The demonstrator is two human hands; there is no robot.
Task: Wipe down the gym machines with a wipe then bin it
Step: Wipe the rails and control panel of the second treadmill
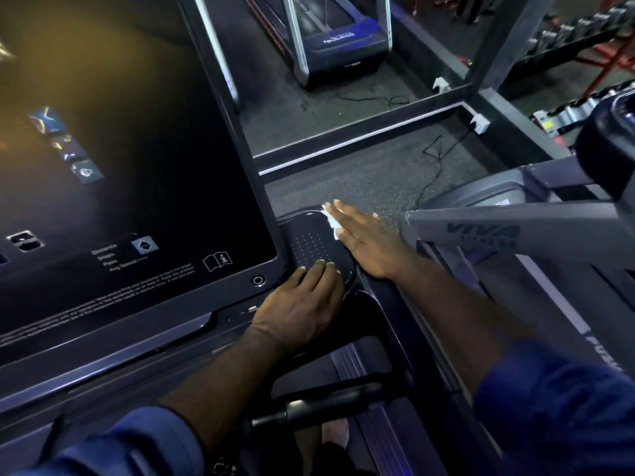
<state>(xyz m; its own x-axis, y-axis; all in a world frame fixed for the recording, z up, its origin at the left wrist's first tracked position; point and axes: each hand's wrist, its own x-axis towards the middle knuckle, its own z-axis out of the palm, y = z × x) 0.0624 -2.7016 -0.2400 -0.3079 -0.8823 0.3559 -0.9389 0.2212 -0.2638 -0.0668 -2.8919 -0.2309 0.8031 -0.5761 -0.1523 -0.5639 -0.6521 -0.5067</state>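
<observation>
A dark gym machine fills the view, with a large black console screen [130, 166] on the left and a small dotted side tray [311, 243] to the screen's right. My right hand [367, 240] lies flat with straight fingers on the tray's right edge, pressing a white wipe [331, 219] under its fingers; only a corner of the wipe shows. My left hand [302, 310] rests on the tray's near edge, fingers loosely bent over the rim, holding nothing.
A grey arm [488, 228] of the neighbouring machine, lettered VIVA, juts in from the right. Beyond lie speckled rubber floor [371, 180] with a black cable, a mirror [330, 63] reflecting a treadmill, and dumbbell racks [580, 32] at top right. Black handlebars [326, 403] cross below my arms.
</observation>
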